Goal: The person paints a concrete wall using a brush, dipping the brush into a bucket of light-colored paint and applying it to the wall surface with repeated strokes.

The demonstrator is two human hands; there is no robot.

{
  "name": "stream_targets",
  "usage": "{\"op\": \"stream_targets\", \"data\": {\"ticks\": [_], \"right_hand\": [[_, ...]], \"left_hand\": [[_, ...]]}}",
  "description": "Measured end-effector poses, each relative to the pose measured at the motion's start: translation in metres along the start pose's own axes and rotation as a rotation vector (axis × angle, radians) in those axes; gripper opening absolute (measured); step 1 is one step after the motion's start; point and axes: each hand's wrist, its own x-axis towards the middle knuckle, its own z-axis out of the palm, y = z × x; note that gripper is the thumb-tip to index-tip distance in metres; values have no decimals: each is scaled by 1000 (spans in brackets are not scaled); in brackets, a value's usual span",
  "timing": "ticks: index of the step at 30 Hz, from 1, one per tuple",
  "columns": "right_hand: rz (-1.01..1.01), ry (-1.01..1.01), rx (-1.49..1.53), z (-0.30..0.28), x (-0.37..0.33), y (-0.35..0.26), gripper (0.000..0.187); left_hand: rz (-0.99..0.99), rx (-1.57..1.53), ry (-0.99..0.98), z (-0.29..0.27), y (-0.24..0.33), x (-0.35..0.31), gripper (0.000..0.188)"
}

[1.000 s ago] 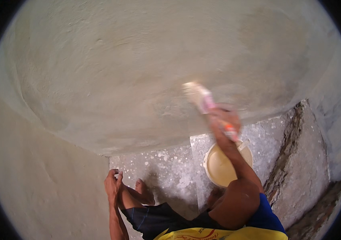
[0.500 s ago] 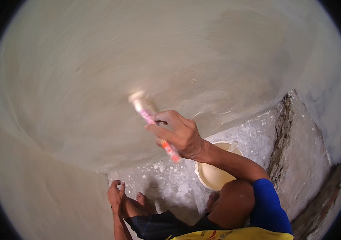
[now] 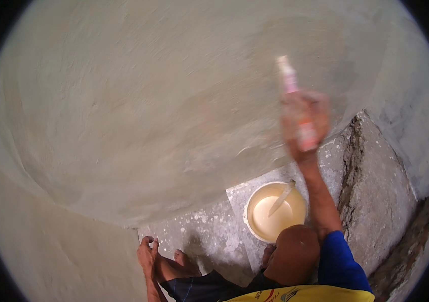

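My right hand is closed around the brush, both blurred; the bristles point up at the plastered wall, but I cannot tell if they touch it. My left hand is near my left knee, fingers bent; whether it holds something, I cannot tell. Near my right knee stands the bucket of cream liquid, with a stick leaning inside.

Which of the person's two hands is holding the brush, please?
The right hand, raised in front of the wall, holds the brush; the left hand is low at the left leg, showing no brush.
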Motion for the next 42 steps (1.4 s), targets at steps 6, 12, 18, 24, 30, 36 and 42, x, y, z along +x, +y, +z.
{"op": "stream_targets", "data": {"ticks": [6, 12, 18, 24, 30, 36, 42], "right_hand": [[12, -419, 493, 43, -25, -71, 28], [605, -13, 330, -34, -12, 36, 19], [30, 68, -207, -62, 12, 63, 24], [-86, -408, 197, 6, -36, -33, 37], [346, -229, 469, -19, -30, 7, 23], [580, 198, -136, -106, -23, 109, 18], [45, -194, -100, -50, -69, 38, 23]], "left_hand": [[45, 21, -16, 12, 8, 7, 31], [36, 24, -18, 11, 9, 6, 32], [73, 205, -26, 16, 23, 1, 29], [175, 207, -4, 26, 35, 4, 29], [87, 162, -113, 20, 39, 10, 34], [133, 236, -111, 16, 36, -1, 34], [332, -496, -464, 96, 86, -21, 32]]}}
